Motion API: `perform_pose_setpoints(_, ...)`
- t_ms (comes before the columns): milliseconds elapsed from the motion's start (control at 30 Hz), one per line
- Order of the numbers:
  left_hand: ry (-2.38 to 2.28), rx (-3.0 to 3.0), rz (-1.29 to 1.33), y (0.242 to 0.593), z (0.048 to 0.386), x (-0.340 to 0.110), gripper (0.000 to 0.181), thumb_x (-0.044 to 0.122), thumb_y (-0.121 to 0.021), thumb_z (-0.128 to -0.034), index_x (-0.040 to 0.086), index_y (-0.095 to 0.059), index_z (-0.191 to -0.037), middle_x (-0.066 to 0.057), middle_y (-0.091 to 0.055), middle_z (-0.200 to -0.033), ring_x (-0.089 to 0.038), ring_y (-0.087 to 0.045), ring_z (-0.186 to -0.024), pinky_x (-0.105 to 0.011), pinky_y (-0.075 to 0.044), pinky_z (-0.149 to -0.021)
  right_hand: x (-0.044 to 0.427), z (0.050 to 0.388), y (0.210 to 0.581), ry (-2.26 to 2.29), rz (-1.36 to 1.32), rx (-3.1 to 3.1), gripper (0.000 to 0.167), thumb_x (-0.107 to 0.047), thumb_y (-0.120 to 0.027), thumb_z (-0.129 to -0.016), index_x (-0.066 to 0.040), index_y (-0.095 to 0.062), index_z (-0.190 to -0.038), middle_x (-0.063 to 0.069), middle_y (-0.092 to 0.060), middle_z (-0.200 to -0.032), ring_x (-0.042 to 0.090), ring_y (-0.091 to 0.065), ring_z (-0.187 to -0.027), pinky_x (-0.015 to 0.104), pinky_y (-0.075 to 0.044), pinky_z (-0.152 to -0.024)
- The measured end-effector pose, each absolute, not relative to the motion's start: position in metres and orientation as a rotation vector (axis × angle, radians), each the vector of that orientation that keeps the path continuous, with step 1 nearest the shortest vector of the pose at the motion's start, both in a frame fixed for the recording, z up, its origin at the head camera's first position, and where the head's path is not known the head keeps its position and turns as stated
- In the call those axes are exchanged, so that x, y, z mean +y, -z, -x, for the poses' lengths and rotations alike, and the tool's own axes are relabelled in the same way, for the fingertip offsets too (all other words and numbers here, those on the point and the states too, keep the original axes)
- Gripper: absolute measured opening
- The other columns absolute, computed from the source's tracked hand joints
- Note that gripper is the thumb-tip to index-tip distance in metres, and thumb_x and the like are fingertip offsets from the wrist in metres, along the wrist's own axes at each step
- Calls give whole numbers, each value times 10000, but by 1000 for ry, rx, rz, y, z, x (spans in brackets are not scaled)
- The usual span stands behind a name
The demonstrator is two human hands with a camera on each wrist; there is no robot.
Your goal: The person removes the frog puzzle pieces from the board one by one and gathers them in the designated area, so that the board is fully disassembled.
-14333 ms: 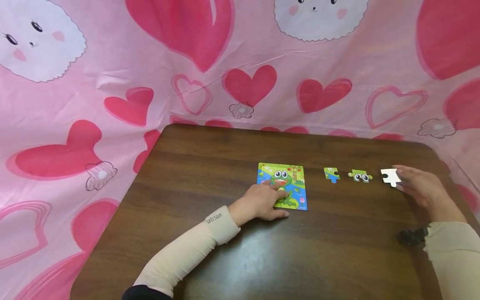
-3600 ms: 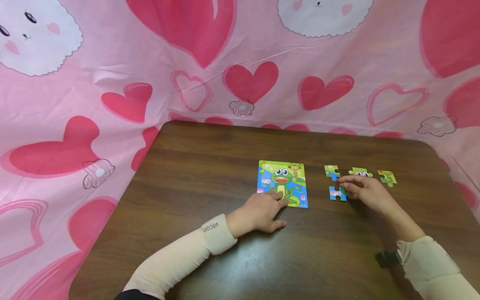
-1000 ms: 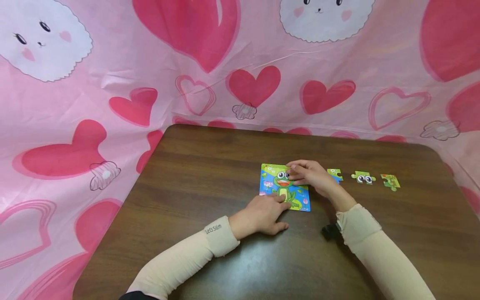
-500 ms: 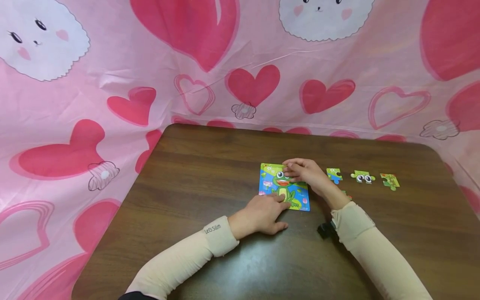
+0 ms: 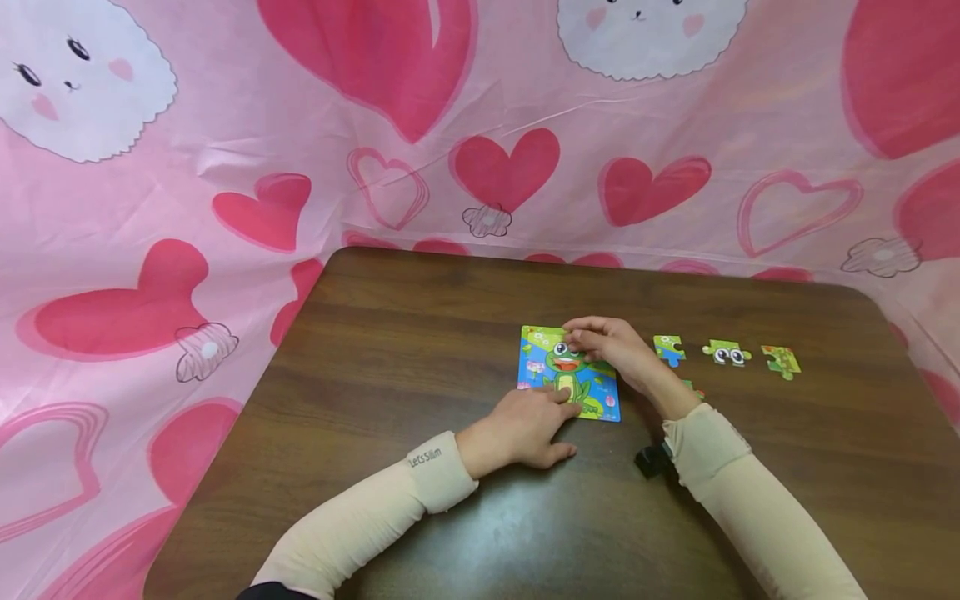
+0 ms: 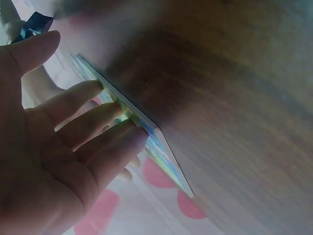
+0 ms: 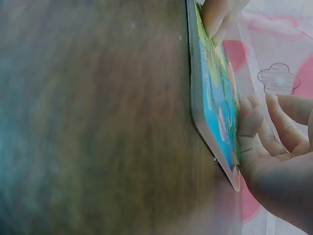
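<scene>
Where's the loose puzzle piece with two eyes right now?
In the head view, the eye piece lies on the table right of the right hand, between the blue-and-green piece and the rightmost piece.

Cream sleeves (image 5: 360,518), lettered left cuff (image 5: 444,475)

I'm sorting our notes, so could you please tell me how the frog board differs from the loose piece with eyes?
The frog board is larger and squarish; the loose piece with eyes is small and knobbed. The frog board shows a frog's mouth and body; the loose piece with eyes shows neither. The left hand touches the frog board; no hand touches the loose piece with eyes. Both lie picture side up.
</scene>
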State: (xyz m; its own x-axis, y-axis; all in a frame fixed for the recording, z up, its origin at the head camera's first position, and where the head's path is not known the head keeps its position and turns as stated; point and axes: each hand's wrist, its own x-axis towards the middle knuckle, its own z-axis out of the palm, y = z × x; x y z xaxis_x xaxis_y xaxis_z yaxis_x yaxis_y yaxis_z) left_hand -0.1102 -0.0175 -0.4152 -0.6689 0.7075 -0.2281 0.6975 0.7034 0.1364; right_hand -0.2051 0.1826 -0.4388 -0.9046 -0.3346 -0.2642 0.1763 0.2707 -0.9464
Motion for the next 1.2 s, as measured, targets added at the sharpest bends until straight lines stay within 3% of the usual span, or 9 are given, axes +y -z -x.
perform_pose_setpoints(267, -56, 2653, -1113, 416, 111, -17, 590, 551, -639, -937, 251, -577, -1442, 1, -547, -1516, -188, -529, -1391, -397, -503, -1067, 184, 205, 437, 1699, 184, 2100, 417, -196, -556, -1055, 49, -545, -1392, 249, -652, -1328, 97, -700, -1018, 261, -582, -852)
perform_pose_setpoints(500, -51, 2648, -1113, 414, 111, -17, 589, 545, -637, -942, 249, -572, -1446, -2, -544, -1519, -188, -522, -1397, -401, -505, -1065, 183, 204, 435, 1686, 211, 2107, 409, -217, -567, -1050, 7, -556, -1393, 263, -614, -1371, 123, -689, -1047, 278, -587, -875)
perform_pose_setpoints(700, -56, 2646, -1133, 414, 112, -17, 590, 529, -635, -951, 227, -565, -1453, -24, -537, -1526, -208, -516, -1405, -389, -490, -1088, 182, 201, 436, 1623, 286, 2189, 380, -125, -603, -1017, -5, -580, -1376, 249, -623, -1357, 114, -663, -1044, 217, -541, -880)
perform_pose_setpoints(1000, -35, 2655, -1138, 416, 109, -16, 585, 526, -640, -949, 228, -569, -1448, -23, -541, -1523, -213, -521, -1401, -371, -487, -1090, 180, 197, 440, 1531, 330, 2190, 391, -28, -589, -996, -5, -574, -1386, 249, -598, -1365, 222, -629, -1046, 209, -548, -850)
perform_pose_setpoints(1200, -28, 2657, -1138, 416, 109, -17, 594, 532, -636, -950, 228, -565, -1456, -22, -533, -1531, -216, -515, -1407, -372, -489, -1088, 179, 194, 439, 1450, 359, 2207, 397, -41, -606, -976, -22, -593, -1373, 237, -679, -1237, 203, -655, -1015, 234, -549, -810)
